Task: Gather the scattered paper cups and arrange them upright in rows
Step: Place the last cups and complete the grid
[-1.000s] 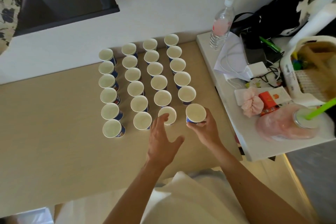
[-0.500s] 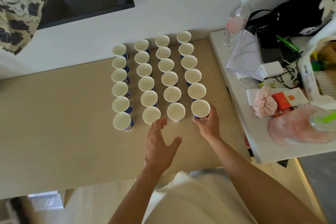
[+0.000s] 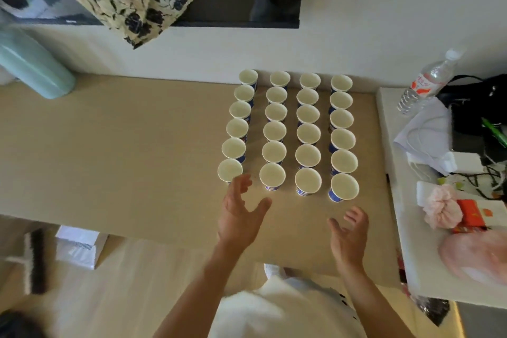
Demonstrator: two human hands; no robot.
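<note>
Several white paper cups with blue sides stand upright in tidy rows (image 3: 307,134) on the beige table (image 3: 123,151), mouths up. The nearest right cup (image 3: 343,187) stands free at the front corner of the block. My left hand (image 3: 241,214) hovers with fingers spread just in front of the front-left cup (image 3: 230,170), its fingertips close to that cup's base. My right hand (image 3: 349,236) is held apart from the cups, palm turned inward, fingers loose and holding nothing.
A white side table (image 3: 395,200) on the right carries a water bottle (image 3: 422,82), a black bag, cables, a charger, a pink scrunchie (image 3: 441,210) and a red box. A mint-green cylinder (image 3: 30,66) lies at the far left. Patterned fabric hangs above.
My right hand has let go of the front-right cup and drawn back toward me. My left hand has shifted left toward the front-left cup. The view has swung left.
</note>
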